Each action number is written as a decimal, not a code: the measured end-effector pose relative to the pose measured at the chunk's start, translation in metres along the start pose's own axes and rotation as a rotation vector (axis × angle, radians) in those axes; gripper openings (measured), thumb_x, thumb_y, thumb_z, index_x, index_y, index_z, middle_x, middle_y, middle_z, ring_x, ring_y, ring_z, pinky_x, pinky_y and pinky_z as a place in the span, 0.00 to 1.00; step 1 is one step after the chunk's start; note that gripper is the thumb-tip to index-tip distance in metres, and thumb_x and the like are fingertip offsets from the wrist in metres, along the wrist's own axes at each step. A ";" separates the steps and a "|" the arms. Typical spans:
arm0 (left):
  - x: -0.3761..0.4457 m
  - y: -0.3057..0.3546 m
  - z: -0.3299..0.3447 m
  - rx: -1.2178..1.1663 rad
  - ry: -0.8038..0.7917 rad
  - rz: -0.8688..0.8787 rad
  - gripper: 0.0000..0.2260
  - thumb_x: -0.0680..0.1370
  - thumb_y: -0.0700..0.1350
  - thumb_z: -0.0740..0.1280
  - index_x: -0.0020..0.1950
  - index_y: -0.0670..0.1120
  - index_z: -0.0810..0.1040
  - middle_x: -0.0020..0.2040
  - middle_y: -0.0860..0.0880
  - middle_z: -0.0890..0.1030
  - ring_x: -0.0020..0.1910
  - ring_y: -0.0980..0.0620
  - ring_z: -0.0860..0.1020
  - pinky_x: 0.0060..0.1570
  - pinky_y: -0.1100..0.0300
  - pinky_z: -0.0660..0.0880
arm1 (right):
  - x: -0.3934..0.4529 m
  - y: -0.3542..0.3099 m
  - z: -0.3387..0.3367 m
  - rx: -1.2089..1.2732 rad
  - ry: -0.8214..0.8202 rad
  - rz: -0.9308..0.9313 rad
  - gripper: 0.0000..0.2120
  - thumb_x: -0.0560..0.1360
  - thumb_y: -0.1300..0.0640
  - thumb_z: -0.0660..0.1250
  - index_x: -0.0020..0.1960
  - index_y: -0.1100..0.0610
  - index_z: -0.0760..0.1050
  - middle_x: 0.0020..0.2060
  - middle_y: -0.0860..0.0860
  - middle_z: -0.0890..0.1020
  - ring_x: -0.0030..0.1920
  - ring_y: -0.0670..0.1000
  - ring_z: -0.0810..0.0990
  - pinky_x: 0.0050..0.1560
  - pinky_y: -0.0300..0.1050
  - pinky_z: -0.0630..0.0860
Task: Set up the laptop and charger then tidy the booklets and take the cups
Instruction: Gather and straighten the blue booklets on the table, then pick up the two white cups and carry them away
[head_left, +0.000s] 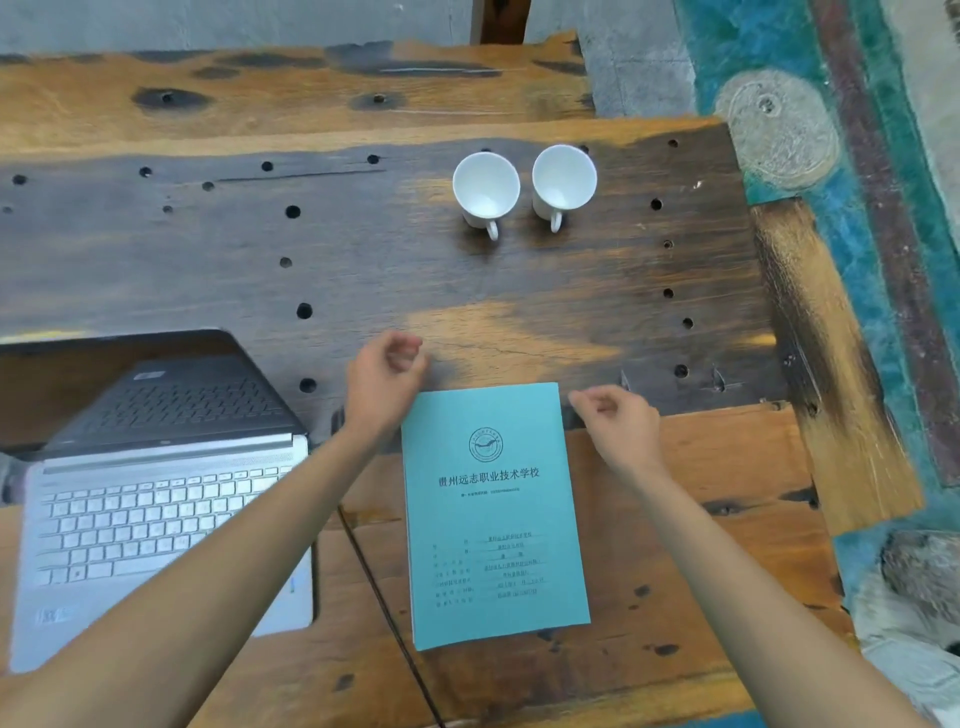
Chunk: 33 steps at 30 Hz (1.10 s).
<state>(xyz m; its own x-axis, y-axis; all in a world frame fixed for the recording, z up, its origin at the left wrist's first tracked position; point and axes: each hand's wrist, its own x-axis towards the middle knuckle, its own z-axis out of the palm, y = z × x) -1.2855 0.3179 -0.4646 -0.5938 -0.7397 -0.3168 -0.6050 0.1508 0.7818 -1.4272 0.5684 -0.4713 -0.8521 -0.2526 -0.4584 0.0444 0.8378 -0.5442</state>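
**Ana:** On the near side of the wooden table (597, 322), at about six o'clock, the teal booklets (496, 514) lie in a squared stack, cover up. Both hands sit at its far corners, the left hand (382, 382) at about ten o'clock from the stack and the right hand (621, 423) at about two. Each has its fingers loosely curled and holds nothing. I judge neither is pressing the cover, though the left wrist may brush the corner.

**Ben:** And the rest?

**Ana:** The laptop (161, 499) stands open at about eight o'clock, with a thin dark cable (387, 597) running between it and the stack. I cannot see a charger brick or where that cable ends. The two white cups (524, 189) stand upright at twelve o'clock, side by side and close together, handles (492, 229) pointing back toward the person.

**Ben:** So the cups look like the next job. What could spoil it?

**Ana:** Three things, I think. Reaching straight ahead drags a forearm across the stack and could fan it out of line. The cups stand so near each other that fingers going for one handle could knock the other over. And the cable lies under the left arm's path, so a snag could tug the laptop.

**Ben:** The fix?

**Ana:** Lift the arms clear first, then take one cup in each hand from the outside.
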 end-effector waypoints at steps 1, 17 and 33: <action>0.016 0.011 0.006 -0.076 0.006 -0.009 0.04 0.76 0.45 0.74 0.49 0.49 0.81 0.42 0.54 0.82 0.38 0.64 0.79 0.48 0.58 0.79 | 0.013 -0.009 -0.002 0.065 0.021 -0.001 0.13 0.76 0.44 0.72 0.51 0.54 0.84 0.41 0.45 0.86 0.45 0.46 0.84 0.56 0.49 0.80; 0.130 0.070 0.107 -0.605 -0.085 -0.296 0.12 0.76 0.49 0.75 0.55 0.45 0.81 0.49 0.49 0.84 0.50 0.51 0.83 0.46 0.61 0.82 | 0.167 -0.127 0.015 0.833 -0.078 0.079 0.03 0.80 0.51 0.70 0.52 0.49 0.79 0.50 0.45 0.84 0.58 0.50 0.84 0.61 0.48 0.79; 0.133 0.096 0.113 -0.864 -0.191 -0.439 0.13 0.83 0.45 0.66 0.63 0.39 0.79 0.63 0.46 0.82 0.60 0.49 0.82 0.57 0.60 0.80 | 0.178 -0.129 0.021 0.937 -0.127 0.062 0.10 0.84 0.62 0.63 0.48 0.58 0.82 0.48 0.51 0.85 0.56 0.48 0.83 0.63 0.42 0.78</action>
<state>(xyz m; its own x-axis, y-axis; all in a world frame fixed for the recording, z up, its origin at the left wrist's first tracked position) -1.4823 0.3077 -0.4927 -0.5310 -0.4856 -0.6944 -0.2415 -0.6988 0.6733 -1.5736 0.4052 -0.4968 -0.7733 -0.3175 -0.5488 0.5356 0.1360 -0.8334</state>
